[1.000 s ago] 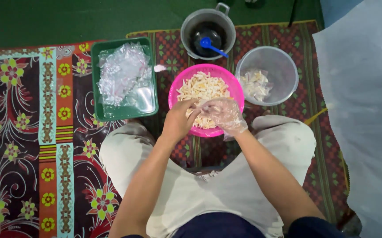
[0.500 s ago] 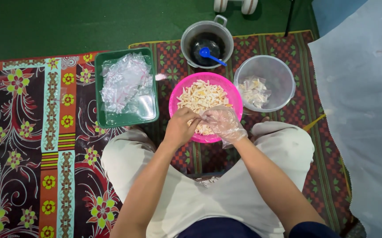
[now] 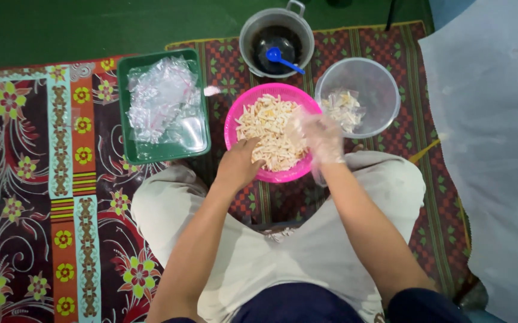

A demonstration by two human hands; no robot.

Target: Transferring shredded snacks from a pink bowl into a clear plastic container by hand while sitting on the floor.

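Pink bowl [image 3: 235,128] of pale strips, left hand [image 3: 239,164] curled at near rim, gloved right hand [image 3: 318,139] cupped over strips, grip unclear

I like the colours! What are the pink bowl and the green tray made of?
The pink bowl looks like plastic: bright, even colour and a thin, slightly shiny rim. The green tray seems plastic too, with a smooth moulded edge and rounded corners. I can't be fully sure from the look alone.

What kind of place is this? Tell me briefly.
Probably a home floor used for packing snacks by hand. The person sits on a patterned mat over green flooring, with a pink bowl of pale sticks, a green tray of clear bags and a pot.
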